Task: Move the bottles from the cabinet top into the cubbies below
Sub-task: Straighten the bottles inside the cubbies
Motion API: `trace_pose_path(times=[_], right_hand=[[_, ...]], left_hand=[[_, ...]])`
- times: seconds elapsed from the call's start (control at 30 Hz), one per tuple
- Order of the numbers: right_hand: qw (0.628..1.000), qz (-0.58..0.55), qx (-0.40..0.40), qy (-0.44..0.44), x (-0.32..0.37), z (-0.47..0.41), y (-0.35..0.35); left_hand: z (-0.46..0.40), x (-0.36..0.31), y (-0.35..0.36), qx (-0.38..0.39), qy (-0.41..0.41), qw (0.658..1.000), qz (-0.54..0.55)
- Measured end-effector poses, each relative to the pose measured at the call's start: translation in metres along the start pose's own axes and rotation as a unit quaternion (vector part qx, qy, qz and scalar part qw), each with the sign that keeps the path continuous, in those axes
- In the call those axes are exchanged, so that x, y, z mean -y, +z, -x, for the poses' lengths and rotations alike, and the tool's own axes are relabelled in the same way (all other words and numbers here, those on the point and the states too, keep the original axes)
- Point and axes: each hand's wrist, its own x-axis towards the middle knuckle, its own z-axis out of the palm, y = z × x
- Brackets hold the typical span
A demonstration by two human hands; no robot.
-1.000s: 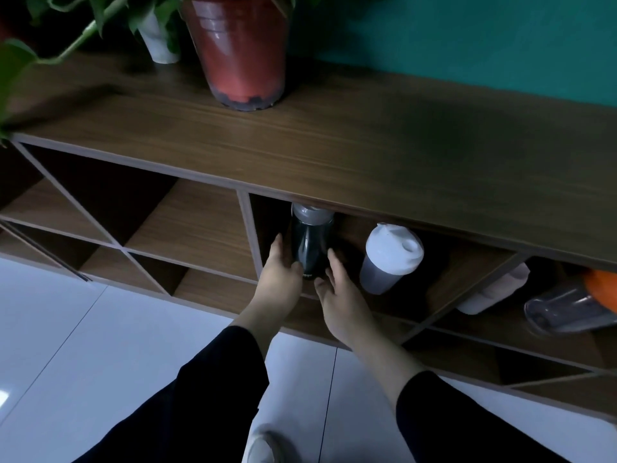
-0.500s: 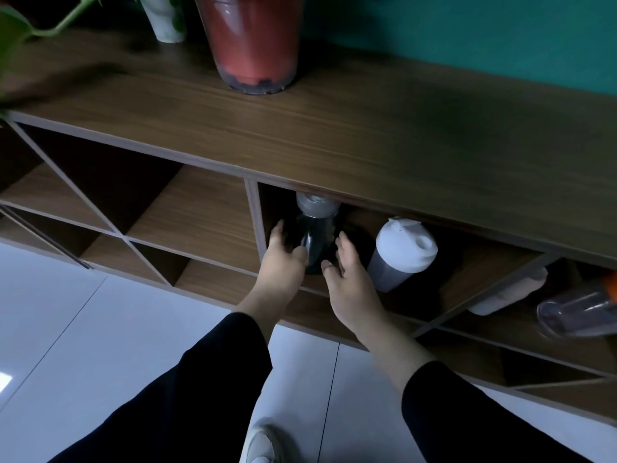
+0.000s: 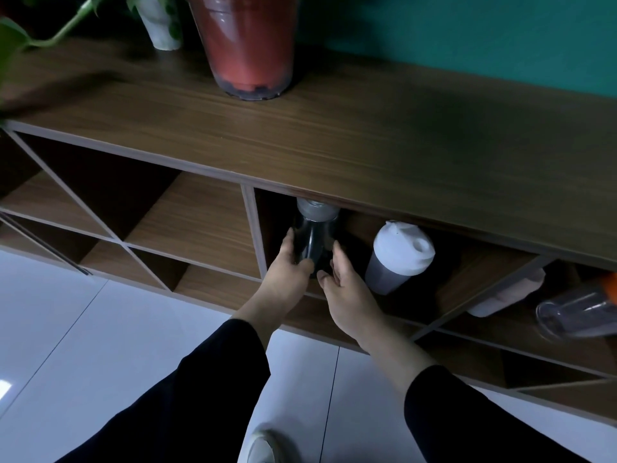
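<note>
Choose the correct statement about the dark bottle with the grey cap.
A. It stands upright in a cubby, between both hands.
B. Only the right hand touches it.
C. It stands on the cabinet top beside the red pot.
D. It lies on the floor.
A: the dark bottle stands upright in the cubby, with the left hand and right hand on either side.

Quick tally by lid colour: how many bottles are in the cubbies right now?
Grey lid: 1, the dark bottle between the left hand and right hand
White lid: 1
Orange lid: 1
Lid hidden: 1, pale bottle
Total: 4
</note>
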Motion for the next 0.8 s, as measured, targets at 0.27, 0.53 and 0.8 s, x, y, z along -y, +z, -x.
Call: trace_pose_path(times=[0.27, 0.53, 0.8], right_hand=[[0.986, 0.099, -0.064, 0.121, -0.023, 0.023, -0.028], [0.958, -0.083, -0.215, 0.17, -0.034, 0.035, -0.079], [0.976, -0.032, -0.181, 0.114, -0.038, 0.013, -0.097]], left_hand=[[0.025, 0.012, 0.042, -0.135, -0.071, 0.978, -0.142], [0.035, -0.012, 0.105, 0.034, -0.092, 0.995, 0.035], [0.022, -0.024, 0.129, 0.056, -0.059, 0.991, 0.104]])
